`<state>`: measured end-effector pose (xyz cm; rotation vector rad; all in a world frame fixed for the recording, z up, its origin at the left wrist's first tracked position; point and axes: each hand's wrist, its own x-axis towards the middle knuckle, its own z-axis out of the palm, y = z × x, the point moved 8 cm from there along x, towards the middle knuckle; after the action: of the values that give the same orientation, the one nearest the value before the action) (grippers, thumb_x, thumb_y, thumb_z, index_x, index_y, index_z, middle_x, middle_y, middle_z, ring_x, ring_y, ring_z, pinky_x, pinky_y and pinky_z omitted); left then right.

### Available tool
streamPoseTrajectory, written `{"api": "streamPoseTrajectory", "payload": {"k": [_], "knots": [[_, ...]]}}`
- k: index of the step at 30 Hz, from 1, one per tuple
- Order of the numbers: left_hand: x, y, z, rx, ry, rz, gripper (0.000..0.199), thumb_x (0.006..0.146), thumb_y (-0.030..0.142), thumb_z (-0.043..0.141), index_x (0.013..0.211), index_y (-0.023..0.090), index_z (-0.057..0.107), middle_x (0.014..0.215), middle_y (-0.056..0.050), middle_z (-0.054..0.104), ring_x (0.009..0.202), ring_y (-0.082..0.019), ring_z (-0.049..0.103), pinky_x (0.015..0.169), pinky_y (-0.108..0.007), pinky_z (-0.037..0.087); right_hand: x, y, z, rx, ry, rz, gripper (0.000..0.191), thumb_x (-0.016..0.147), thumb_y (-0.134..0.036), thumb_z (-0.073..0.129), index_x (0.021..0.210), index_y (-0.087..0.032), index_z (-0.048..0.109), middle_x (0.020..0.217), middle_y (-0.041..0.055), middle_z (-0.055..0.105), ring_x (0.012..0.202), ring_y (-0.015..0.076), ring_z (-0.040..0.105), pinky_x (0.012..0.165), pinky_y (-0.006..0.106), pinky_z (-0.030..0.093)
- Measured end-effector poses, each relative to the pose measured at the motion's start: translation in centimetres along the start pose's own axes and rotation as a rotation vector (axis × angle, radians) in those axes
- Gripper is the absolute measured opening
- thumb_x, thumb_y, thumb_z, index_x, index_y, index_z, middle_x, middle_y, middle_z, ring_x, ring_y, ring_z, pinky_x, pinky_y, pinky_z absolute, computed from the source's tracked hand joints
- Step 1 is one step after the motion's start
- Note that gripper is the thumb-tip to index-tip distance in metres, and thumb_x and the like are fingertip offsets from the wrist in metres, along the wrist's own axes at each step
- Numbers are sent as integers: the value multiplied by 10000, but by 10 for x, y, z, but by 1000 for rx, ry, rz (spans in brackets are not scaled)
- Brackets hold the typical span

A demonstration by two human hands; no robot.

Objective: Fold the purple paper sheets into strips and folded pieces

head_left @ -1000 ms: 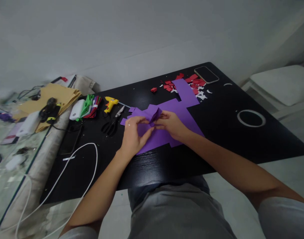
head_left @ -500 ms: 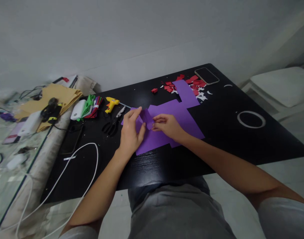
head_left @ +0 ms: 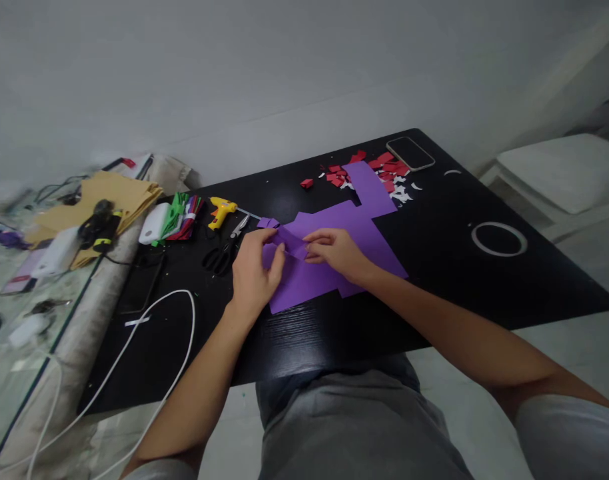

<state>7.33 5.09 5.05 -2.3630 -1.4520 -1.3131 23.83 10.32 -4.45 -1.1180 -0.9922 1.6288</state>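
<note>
Between my two hands is a small piece of purple paper point(head_left: 295, 244), bent or folded, just above larger sheets. My left hand point(head_left: 254, 270) pinches its left end with thumb and fingers. At the other end, the fingertips of my right hand point(head_left: 334, 252) are closed on the paper. Beneath them large purple sheets point(head_left: 354, 233) lie overlapping on the black table. A few small purple pieces point(head_left: 268, 223) rest just beyond my left hand. Black-handled scissors point(head_left: 226, 248) lie left of that hand, and a yellow glue gun point(head_left: 221, 212) sits behind them.
Red and white paper scraps point(head_left: 384, 167) are scattered at the back beside a phone point(head_left: 410, 153). A roll of tape point(head_left: 499, 239) lies on the right. Colourful bundled strips point(head_left: 184, 217) and a looped white cable point(head_left: 192, 320) occupy the left side of the black table point(head_left: 294, 347).
The small purple piece has been tilted flatter and stretched between my hands. My left hand has shifted slightly left, uncovering the small purple pieces behind it.
</note>
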Motion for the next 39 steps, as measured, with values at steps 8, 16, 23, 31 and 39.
{"api": "streamPoseTrajectory", "payload": {"k": [8, 16, 23, 31, 39], "knots": [[0, 3, 1, -24, -27, 40, 316, 1007, 195, 593, 1320, 210, 630, 1123, -90, 733, 944, -191, 705, 908, -354, 581, 3, 5, 1, 30, -11, 64, 142, 794, -28, 764, 799, -168, 743, 765, 22, 755, 686, 156, 743, 855, 381, 686], [0, -3, 0, -42, 1, -22, 146, 967, 221, 660, 1106, 180, 641, 979, -62, 708, 850, -172, 691, 808, -310, 572, 4, 3, -2, 12, 7, 36, 184, 777, 15, 750, 817, -164, 743, 756, 11, 732, 672, 133, 724, 730, 293, 686], [0, -4, 2, -48, -18, -1, 264, 998, 205, 624, 1261, 190, 650, 999, -51, 732, 826, -165, 698, 843, -322, 572, 5, 4, -2, 3, 3, 19, 190, 769, 10, 762, 821, -172, 747, 766, 10, 736, 658, 134, 720, 762, 327, 693], [1, -2, 0, -81, -19, -7, 146, 973, 193, 640, 1118, 186, 660, 952, -42, 714, 802, -162, 690, 803, -305, 561, 4, 1, -4, 29, 1, 133, 155, 802, -5, 733, 799, -159, 751, 686, 10, 734, 626, 128, 720, 739, 285, 680], [2, -7, 9, -74, -98, -65, 106, 938, 281, 704, 910, 199, 644, 916, -38, 674, 753, -158, 643, 748, -304, 544, 4, 1, -3, -3, -14, 55, 153, 779, -22, 755, 841, -161, 757, 713, -6, 717, 658, 121, 717, 765, 287, 685]]}}
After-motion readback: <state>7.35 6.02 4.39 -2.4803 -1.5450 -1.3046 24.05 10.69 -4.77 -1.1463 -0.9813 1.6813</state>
